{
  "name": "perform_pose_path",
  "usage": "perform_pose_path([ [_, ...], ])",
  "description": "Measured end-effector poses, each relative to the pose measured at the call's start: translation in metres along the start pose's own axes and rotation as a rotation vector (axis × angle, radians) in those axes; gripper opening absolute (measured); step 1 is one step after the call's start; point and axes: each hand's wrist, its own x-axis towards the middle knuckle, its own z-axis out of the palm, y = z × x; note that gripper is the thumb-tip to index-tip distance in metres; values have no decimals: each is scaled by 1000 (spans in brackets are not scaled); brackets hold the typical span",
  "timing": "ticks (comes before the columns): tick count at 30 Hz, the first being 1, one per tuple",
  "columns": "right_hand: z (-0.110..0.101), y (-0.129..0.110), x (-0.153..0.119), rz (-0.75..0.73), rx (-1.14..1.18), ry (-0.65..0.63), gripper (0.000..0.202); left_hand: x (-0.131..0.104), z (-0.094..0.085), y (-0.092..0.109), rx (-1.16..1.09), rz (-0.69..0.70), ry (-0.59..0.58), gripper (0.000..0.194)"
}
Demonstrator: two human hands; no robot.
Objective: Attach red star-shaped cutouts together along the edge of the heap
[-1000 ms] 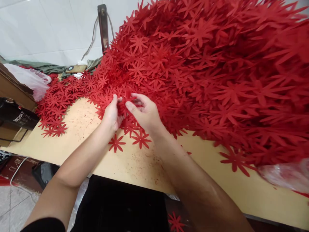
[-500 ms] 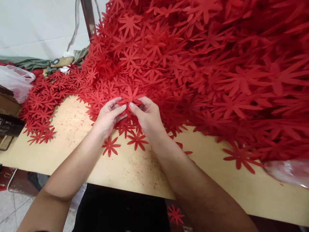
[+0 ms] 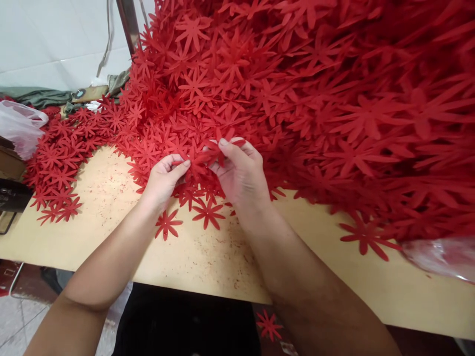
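Between thumb and fingers, my left hand (image 3: 167, 174) pinches a red flower-shaped cutout (image 3: 196, 165) by a petal. My right hand (image 3: 241, 165) grips another red flower cutout (image 3: 224, 144), its thumb pressed on top. The two cutouts are held side by side, close together; whether they touch I cannot tell. Behind and around both hands rises a large heap of red flower cutouts (image 3: 230, 69). Below them, a few loose cutouts (image 3: 208, 213) lie flat on the wooden tabletop (image 3: 111, 198).
At the left stand a white plastic bag (image 3: 22, 126) and a dark box (image 3: 13, 195). A clear plastic bag (image 3: 441, 257) sticks out at right under the heap. Green cloth (image 3: 40, 96) lies along the wall. One cutout (image 3: 269, 325) is below the table edge.
My right hand has moved right and up, away from my left. Where both hands were together at one flower, each now holds a separate one.
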Motion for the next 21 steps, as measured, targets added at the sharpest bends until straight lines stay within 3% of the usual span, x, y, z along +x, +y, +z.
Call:
perform_pose_path([
  [10, -3, -13, 4, 52, -82, 112, 16, 4, -5, 0, -15, 50, -19, 12],
  [13, -1, -13, 3, 96, -125, 65, 15, 4, -7, 2, -12, 57, 6, 14],
  [17, 5, -9, -2, 146, -200, -16, 40, 6, -10, 3, -4, 83, 64, 19],
  [21, 12, 1, -8, 140, -273, -103, 49, 6, -8, 2, 52, 115, 94, 17],
])
